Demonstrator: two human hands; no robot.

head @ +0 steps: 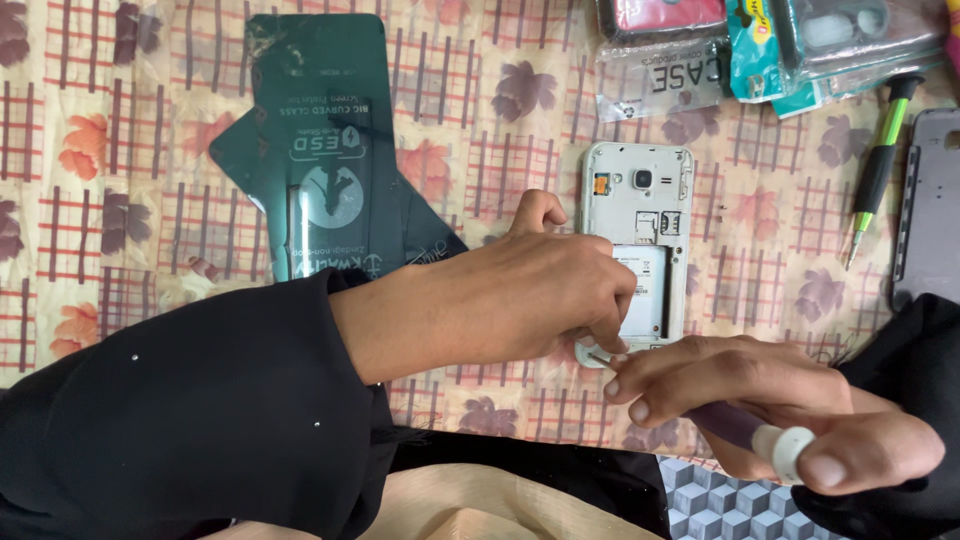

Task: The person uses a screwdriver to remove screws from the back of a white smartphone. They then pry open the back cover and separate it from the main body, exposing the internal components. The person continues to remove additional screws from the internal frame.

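A white phone (640, 215) lies face down with its back cover off, its camera and empty battery bay showing. My left hand (530, 300) rests on the phone's left side and lower corner, fingers curled, steadying it. In my right hand (760, 405) is a purple screwdriver with a white cap (775, 445); its metal tip (598, 357) touches the phone's near left corner.
Two dark green flat screen-protector packages (320, 150) lie at the left on the flowered cloth (100, 150). Packaged phone cases (760, 45) are at the top right. A green and black screwdriver (878, 165) and a grey back cover (930, 210) lie at the right edge.
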